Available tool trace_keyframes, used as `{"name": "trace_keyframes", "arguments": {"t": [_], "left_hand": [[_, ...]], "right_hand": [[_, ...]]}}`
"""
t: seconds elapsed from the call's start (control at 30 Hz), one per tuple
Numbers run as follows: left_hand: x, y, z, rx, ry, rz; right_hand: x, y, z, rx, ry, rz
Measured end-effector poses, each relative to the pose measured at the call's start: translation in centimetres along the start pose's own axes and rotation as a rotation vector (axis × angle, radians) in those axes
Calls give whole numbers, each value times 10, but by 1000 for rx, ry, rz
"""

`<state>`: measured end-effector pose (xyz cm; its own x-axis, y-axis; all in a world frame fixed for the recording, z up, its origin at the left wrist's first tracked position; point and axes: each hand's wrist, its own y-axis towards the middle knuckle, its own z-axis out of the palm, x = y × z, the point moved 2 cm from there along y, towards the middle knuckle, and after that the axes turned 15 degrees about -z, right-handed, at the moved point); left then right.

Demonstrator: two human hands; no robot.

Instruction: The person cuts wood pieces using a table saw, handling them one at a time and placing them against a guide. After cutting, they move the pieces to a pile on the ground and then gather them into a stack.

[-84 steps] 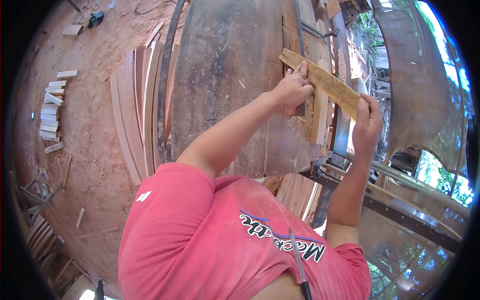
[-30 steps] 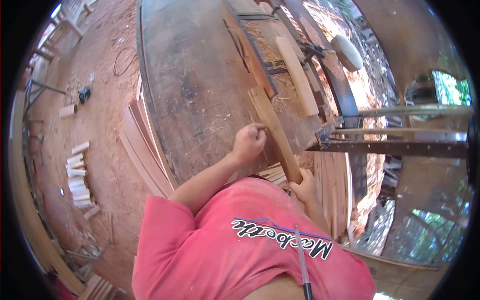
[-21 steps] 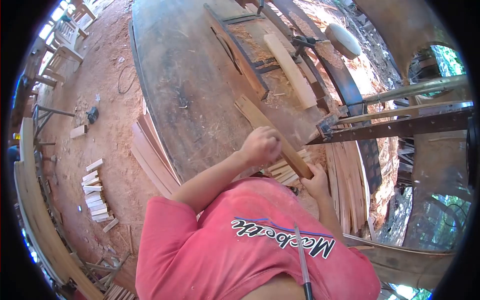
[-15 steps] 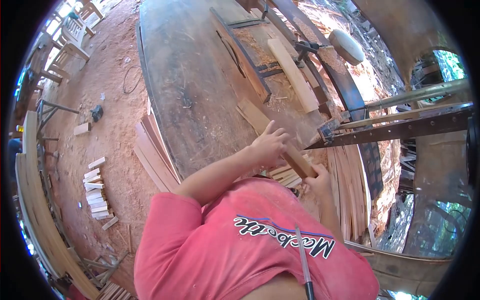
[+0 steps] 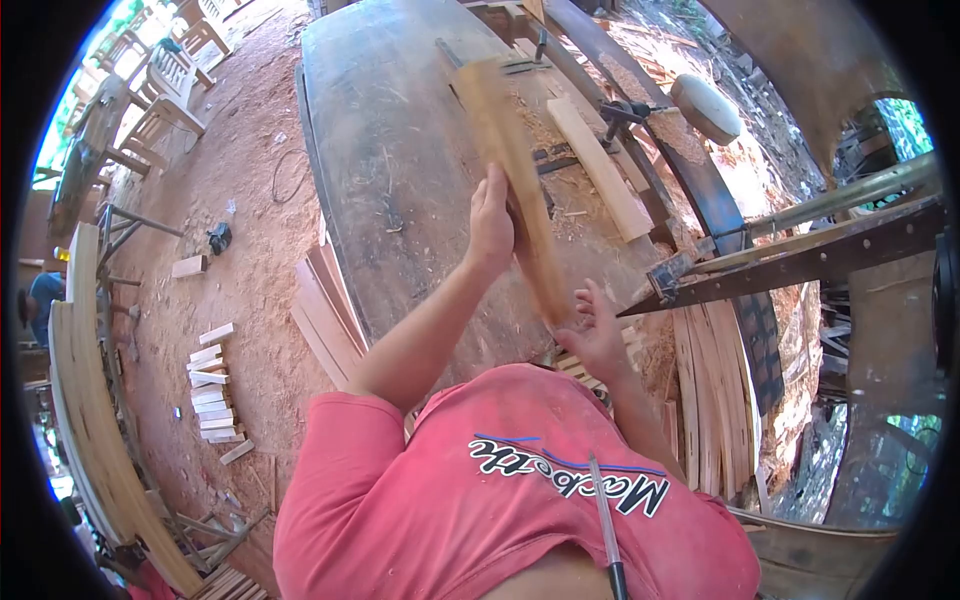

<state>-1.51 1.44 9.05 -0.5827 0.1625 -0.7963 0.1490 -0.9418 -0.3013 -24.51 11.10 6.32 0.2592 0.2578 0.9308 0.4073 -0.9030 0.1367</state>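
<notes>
A long wooden board (image 5: 515, 180), a little smeared by motion, is lifted and tilted above the workbench (image 5: 380, 130). My left hand (image 5: 490, 225) grips it along its left edge, around the middle of its length. By the lower end, my right hand (image 5: 600, 335) has its fingers spread, with the thumb close to the wood; whether it touches cannot be made out. Behind and to the right of the board, a pale plank (image 5: 600, 170) lies on the bench among wood shavings.
A metal clamp (image 5: 625, 112) stands beside the plank. A dark metal bar (image 5: 780, 250) juts in from the right. Stacked strips (image 5: 715, 390) stand right of my body. Short offcuts (image 5: 212, 390) lie on the floor at left, near long timber (image 5: 95, 420). A person (image 5: 45, 300) is at the far left.
The board has been raised and swung more upright. My left hand has moved up and left along with it. The fingers of my right hand have come off the board's end and spread.
</notes>
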Motion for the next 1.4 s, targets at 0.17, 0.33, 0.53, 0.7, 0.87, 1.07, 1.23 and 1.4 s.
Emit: {"name": "trace_keyframes", "arguments": {"t": [0.17, 0.33, 0.53, 0.7, 0.87, 1.07, 1.23, 1.4], "left_hand": [[64, 12, -21, -186, -414, -175], [95, -4, -18, -114, 27, -328], [76, -18, -16, -7, 938, -89], [99, -16, -27, -60, 674, -57], [112, 14, -43, 58, 900, 116], [109, 11, -39, 57, 996, 160], [108, 22, -41, 27, 1010, 169], [97, 30, -43, 33, 1061, 148]], "right_hand": [[8, 9, 6, 96, -392, -34], [21, -17, -4, 112, -534, -70], [0, -32, -7, 32, -686, -46], [-5, -17, 6, -35, -643, -210], [-18, -2, 10, 190, -866, -246], [-16, 9, 5, 269, -864, -298], [-18, 23, 9, 286, -802, -250], [-20, 34, 14, 293, -778, -247]]}}
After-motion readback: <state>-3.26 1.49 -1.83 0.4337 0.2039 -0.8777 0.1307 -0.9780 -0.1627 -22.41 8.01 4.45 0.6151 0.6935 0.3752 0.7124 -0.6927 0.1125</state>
